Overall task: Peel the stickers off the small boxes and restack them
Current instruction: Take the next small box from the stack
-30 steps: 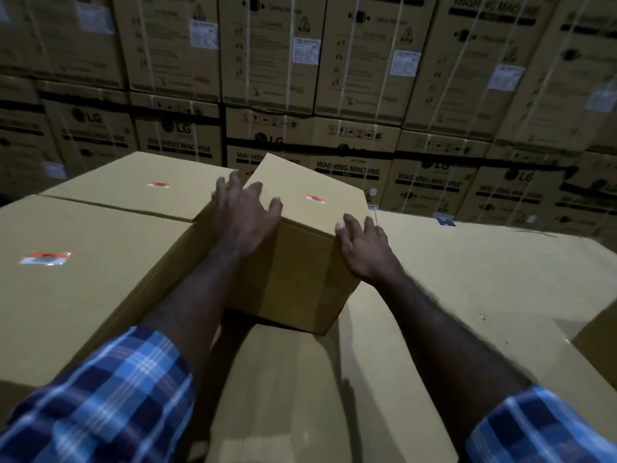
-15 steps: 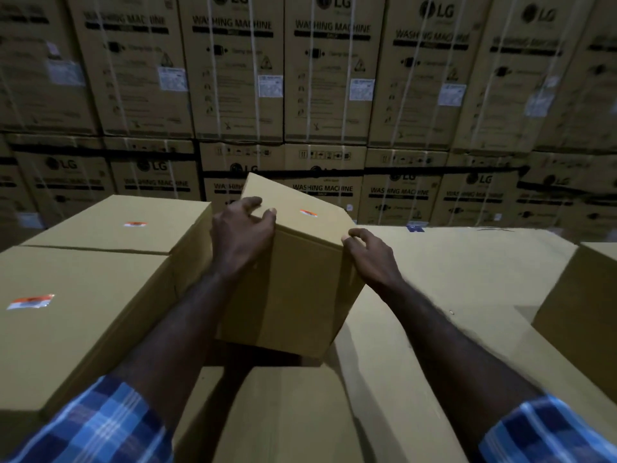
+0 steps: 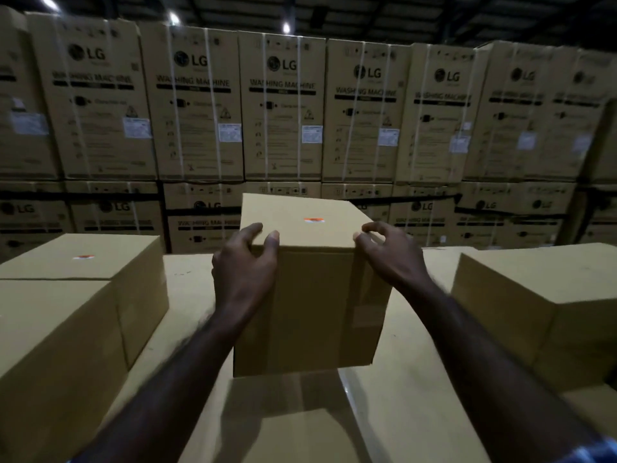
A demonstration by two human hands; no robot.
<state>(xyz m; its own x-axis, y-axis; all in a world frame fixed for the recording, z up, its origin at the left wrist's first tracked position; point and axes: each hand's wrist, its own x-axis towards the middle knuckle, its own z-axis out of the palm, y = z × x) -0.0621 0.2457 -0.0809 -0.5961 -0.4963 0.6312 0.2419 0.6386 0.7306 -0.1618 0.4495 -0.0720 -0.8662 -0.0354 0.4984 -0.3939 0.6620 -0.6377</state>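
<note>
My left hand and right hand hold the small box at its top corners; the grip seems easy, so I judge the cardboard stiff and light.

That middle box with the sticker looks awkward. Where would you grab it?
By its top near corners, one hand from each side, as the left hand and right hand do now. The box is tall with flat, smooth sides and no handles, so fingers hooked over the top edge probably steady it best.

Dim warehouse, small ceiling lights overhead, soft motion blur, wide-angle bending at edges, deep shadows below
</note>
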